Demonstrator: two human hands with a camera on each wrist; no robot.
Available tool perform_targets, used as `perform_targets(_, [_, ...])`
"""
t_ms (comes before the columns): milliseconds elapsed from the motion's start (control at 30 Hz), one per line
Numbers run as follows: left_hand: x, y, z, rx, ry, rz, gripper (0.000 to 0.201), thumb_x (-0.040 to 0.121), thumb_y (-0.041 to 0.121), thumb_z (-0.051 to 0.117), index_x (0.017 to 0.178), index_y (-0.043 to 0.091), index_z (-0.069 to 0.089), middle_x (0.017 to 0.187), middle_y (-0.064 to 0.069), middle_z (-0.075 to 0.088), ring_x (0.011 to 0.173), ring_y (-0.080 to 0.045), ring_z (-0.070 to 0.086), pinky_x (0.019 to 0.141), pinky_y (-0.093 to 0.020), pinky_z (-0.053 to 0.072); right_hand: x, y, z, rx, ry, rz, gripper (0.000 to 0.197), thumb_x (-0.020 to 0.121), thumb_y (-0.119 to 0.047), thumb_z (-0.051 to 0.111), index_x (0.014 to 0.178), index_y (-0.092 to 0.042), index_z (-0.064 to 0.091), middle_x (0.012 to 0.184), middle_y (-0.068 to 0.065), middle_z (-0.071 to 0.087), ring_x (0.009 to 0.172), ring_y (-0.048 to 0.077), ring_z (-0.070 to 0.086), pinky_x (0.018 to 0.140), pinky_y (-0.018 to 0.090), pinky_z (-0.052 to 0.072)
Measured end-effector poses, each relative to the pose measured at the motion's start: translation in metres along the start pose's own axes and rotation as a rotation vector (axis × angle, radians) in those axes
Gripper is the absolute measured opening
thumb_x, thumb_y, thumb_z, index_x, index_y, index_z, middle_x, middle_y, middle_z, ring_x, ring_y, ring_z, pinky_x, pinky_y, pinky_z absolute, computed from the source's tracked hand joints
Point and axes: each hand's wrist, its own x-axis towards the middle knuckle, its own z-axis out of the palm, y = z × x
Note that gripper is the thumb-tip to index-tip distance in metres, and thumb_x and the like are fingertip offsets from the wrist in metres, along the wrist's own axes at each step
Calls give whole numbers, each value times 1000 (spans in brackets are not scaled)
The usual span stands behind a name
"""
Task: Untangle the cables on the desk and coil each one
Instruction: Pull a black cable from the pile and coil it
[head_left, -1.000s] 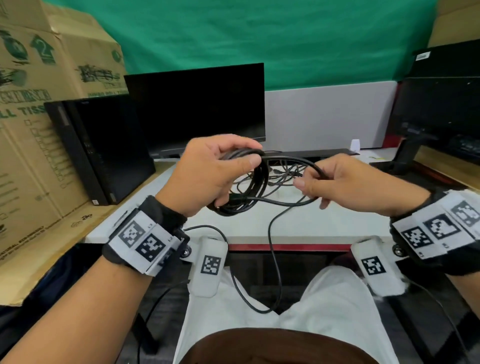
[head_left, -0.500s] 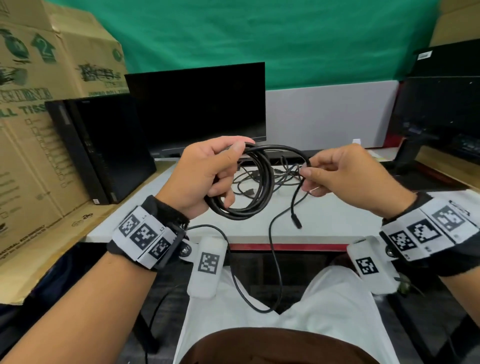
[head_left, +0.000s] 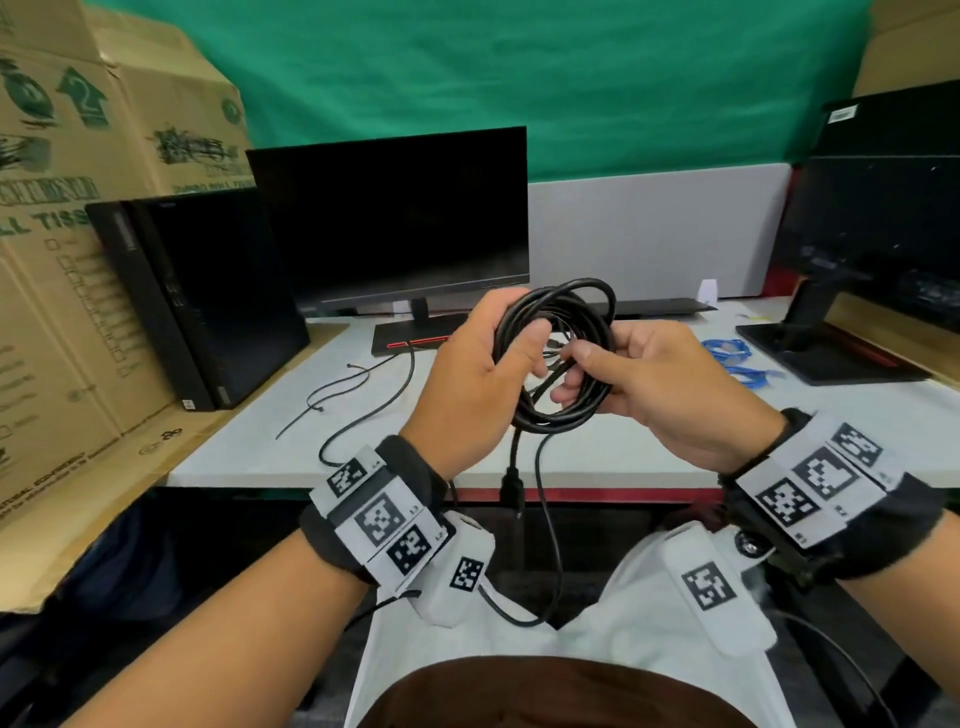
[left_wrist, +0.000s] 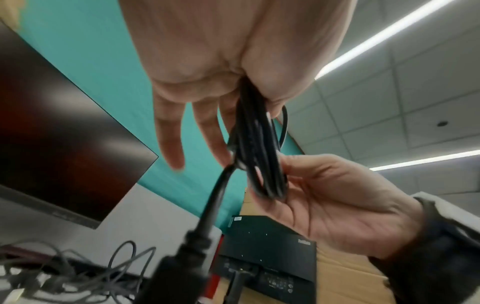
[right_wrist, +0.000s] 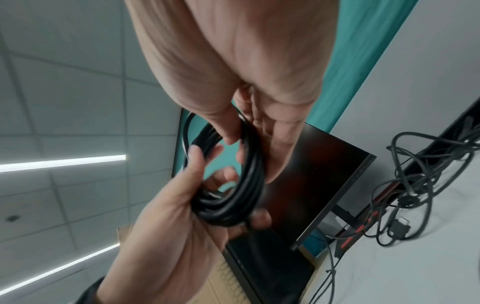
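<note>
Standing on the white desk are three black monitors: one straight behind the hands, one at the right, and a darker one leaning at the left beside cardboard boxes. One thin black cable lies loose on the desk at the left, and one blue cable lies at the right. One coiled black cable is held upright above the desk's front edge, its plug end dangling below. The left hand curls round the coil's left side, thumb through the loop. The right hand pinches the coil's right side between thumb and fingers.
</note>
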Motion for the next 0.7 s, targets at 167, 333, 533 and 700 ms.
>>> perform_targets(167, [-6,5,5,-174,-38,-285,11,104,28,49,109,22,57,72,-5,70,67,-29,73,49,-39,58,0,3,-2,-190,1,-54,13,97,-14,61,109,-10,66,80,3,73,77,18,69,81,51,56])
perform_targets(333, [1,3,5,-153,135,-270,12,104,17,49,100,13,59,66,-6,61,55,-34,67,53,-37,58,-9,7,9,-850,277,-551,52,86,-30,74,127,-31,42,98,-8,65,68,10,64,62,27,53])
perform_targets(533, [0,5,5,-76,102,-148,12,103,16,52,95,19,60,60,6,55,46,-22,62,45,-28,52,-11,-3,8,-1143,-57,-308,20,97,-42,53,112,-34,64,110,-1,51,85,19,55,75,38,49])
perform_targets(700, [4,12,-2,-3,10,-27,11,102,16,53,96,22,61,56,13,60,45,-13,63,48,-20,49,-12,-21,-5,-560,-379,-97,22,99,-33,54,88,-15,59,89,13,59,89,19,47,87,29,35])
